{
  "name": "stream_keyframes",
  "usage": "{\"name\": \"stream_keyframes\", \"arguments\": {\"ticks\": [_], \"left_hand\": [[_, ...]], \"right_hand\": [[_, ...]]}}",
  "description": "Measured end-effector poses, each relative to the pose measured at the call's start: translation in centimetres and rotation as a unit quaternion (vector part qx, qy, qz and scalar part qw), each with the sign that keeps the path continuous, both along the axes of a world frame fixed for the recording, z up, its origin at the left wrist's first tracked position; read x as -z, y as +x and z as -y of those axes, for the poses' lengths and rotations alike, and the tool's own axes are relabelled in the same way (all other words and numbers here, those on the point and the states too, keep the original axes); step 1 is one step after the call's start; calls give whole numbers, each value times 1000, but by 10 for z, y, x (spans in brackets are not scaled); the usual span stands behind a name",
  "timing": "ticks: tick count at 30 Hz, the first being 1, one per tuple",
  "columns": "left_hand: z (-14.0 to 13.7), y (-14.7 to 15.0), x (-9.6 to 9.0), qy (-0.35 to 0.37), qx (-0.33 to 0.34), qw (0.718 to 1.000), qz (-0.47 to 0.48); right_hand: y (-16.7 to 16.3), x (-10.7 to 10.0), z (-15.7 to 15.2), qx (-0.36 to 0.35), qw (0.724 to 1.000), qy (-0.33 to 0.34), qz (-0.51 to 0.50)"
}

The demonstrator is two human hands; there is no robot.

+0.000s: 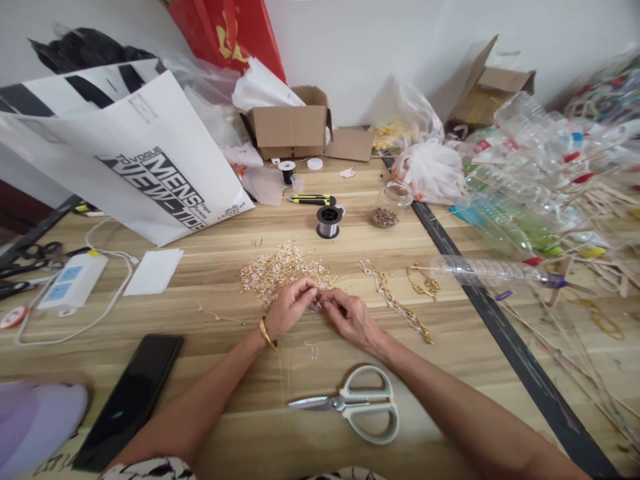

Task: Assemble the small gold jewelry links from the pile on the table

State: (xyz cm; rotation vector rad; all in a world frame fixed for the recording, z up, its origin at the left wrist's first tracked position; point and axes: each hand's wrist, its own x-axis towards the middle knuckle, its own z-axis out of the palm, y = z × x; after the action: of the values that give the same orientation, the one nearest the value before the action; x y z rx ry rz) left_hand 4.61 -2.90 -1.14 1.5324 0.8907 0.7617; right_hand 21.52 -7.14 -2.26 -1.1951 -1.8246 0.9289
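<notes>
My left hand (pixel 294 303) and my right hand (pixel 350 317) meet at the near edge of a pile of small gold and silver beads (pixel 280 267). Both are closed in a pinch, fingertips together. Something tiny and silvery sits between them, too small to make out. A thin beaded strand (pixel 225 317) trails across the wood left of my left hand. Just below the hands lies a short bit of silvery chain (pixel 313 349). Light-handled scissors (pixel 357 403) rest nearer to me, blades to the left. Gold and silver strands (pixel 395 300) lie right of my right hand.
A wire spool (pixel 329 222), a utility knife (pixel 313 200) and a jar of beads (pixel 387 210) stand behind the pile. Left are a black phone (pixel 133 400), a white power strip (pixel 73 283) and a paper bag (pixel 150 160). Plastic bottles (pixel 510 200) crowd the right.
</notes>
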Motion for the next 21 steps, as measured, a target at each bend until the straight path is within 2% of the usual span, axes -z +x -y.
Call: {"name": "stream_keyframes", "arguments": {"ticks": [5,10,21], "left_hand": [[-3,-4,-5,-47,54,997,42],[-4,-4,-3,-45,109,992,42],[-3,-2,1,-29,42,999,-10]], "right_hand": [[2,1,-2,26,999,-19,-26],[3,0,-5,39,997,-44,-60],[2,1,-7,38,993,-58,-94]]}}
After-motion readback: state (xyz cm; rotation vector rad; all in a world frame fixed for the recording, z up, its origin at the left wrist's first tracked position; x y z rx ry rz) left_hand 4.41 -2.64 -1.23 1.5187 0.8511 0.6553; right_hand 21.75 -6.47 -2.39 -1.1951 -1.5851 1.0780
